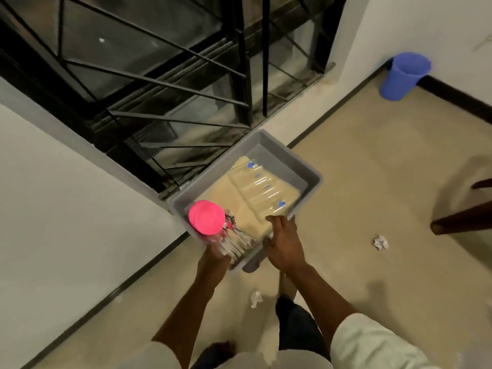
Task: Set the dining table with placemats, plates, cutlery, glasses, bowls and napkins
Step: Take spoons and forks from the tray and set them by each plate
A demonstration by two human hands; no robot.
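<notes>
My right hand (283, 242) is gripping the near rim of the grey tub (290, 161), fingers curled over its edge. My left hand (214, 253) is holding the tub's near-left corner from below; I cannot tell how its fingers lie. Inside the tub, cream placemats (239, 193) are lying flat, clear glasses (262, 186) are lying on them, pink bowls (206, 217) are stacked at the left corner, and cutlery (235, 235) is lying beside those. A blue bucket (403, 75) is standing well beyond the tub, against the wall.
</notes>
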